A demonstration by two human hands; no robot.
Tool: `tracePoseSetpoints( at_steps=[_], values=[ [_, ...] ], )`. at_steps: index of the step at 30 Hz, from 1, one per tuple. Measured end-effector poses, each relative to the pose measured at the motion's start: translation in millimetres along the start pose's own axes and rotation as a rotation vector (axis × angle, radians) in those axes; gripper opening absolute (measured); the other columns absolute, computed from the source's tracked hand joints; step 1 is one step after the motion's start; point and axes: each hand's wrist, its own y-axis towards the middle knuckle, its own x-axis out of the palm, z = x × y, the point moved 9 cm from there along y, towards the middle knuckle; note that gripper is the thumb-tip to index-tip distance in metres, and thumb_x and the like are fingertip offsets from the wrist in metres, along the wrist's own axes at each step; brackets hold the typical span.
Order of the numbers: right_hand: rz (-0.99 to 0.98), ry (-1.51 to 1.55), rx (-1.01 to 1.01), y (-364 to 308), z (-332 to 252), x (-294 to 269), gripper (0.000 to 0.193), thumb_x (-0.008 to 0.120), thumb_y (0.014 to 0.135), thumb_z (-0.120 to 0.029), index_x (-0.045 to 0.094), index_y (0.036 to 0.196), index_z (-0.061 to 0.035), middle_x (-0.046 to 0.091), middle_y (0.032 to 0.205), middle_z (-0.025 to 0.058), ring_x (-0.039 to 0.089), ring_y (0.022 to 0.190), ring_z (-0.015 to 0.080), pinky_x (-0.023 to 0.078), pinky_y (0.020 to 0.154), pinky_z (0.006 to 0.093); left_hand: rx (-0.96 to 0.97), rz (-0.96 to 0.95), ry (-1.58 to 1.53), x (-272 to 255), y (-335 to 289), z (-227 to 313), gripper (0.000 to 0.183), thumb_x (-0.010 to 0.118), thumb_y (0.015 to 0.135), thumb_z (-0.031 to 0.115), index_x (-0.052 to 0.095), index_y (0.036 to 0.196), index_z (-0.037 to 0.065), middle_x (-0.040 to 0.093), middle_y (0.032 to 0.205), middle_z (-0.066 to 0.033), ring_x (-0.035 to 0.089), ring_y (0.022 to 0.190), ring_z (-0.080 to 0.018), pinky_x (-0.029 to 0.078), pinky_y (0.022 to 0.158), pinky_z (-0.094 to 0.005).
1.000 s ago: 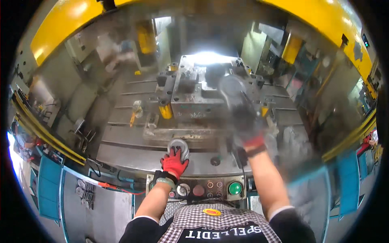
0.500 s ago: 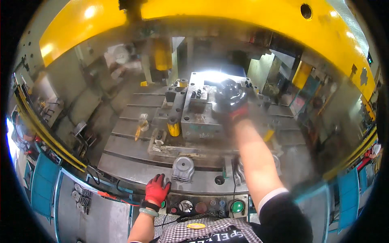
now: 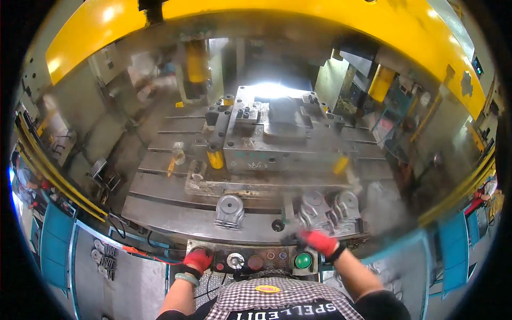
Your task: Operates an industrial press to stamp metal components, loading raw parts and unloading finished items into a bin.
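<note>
My left hand (image 3: pixel 198 259), in a red glove, lies palm down on the left end of the control panel (image 3: pixel 241 254); the green button there is hidden under it. My right hand (image 3: pixel 320 242), red-gloved, hovers just above the panel's right end, close to a green push button (image 3: pixel 303 260). Its dark fingertips are smeared by motion, so I cannot make out whether they hold anything. Farther off, a dark metal piece (image 3: pixel 285 111) sits on the top of the steel die block (image 3: pixel 272 140).
Stamped metal parts (image 3: pixel 230 211) stand on the press bed's front edge, with more stacked parts (image 3: pixel 314 209) to the right. A yellow-handled brush (image 3: pixel 172 165) lies left of the die. Yellow guide posts (image 3: pixel 215 157) flank it. A yellow press beam (image 3: pixel 266 6) arches above.
My right hand has come back from the die to above the control panel. My left hand has moved onto the panel's left end. The view has shifted slightly.
</note>
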Motion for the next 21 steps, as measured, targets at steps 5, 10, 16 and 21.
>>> tracePoseSetpoints(
  at_steps=[5,10,16,21],
  values=[
    [-0.181,-0.426,0.188,-104.4,96.8,94.2,0.054,0.046,0.085,-0.049,0.049,0.118,-0.0065,0.051,0.116,0.0221,0.058,0.093,0.0383,0.047,0.078,0.0452,-0.054,0.045,0.104,49.7,-8.1,-14.9,0.087,0.052,0.075,0.062,0.032,0.133,0.001,0.026,0.14,-0.0242,0.042,0.12,-0.0373,0.038,0.096,-0.0433],
    [-0.309,-0.425,0.223,-119.6,142.2,124.7,0.06,0.046,0.084,-0.051,0.042,0.126,-0.0095,0.039,0.129,0.0252,0.057,0.095,0.0404,0.048,0.079,0.0471,-0.041,0.073,-0.134,81.8,5.5,-46.5,0.085,0.057,0.075,0.052,0.028,0.136,0.0,0.021,0.142,-0.0253,0.034,0.126,-0.0375,0.032,0.103,-0.041],
    [-0.317,-0.416,0.221,-119.0,143.5,122.2,0.061,0.042,0.085,-0.054,0.037,0.131,-0.0137,0.035,0.135,0.023,0.051,0.109,0.038,0.045,0.086,0.0469,-0.055,0.093,-0.193,95.5,17.0,-76.0,0.073,0.056,0.077,0.04,0.031,0.136,0.005,0.026,0.141,-0.0224,0.035,0.126,-0.0369,0.032,0.104,-0.0391],
    [-0.369,-0.425,0.242,-118.4,150.1,125.5,0.062,0.041,0.085,-0.054,0.035,0.133,-0.015,0.031,0.137,0.023,0.052,0.109,0.038,0.045,0.086,0.0468,-0.078,0.122,-0.198,92.5,15.3,-74.3,0.071,0.055,0.078,0.04,0.032,0.136,0.007,0.026,0.142,-0.0213,0.035,0.126,-0.0361,0.031,0.104,-0.0396]
  ],
)
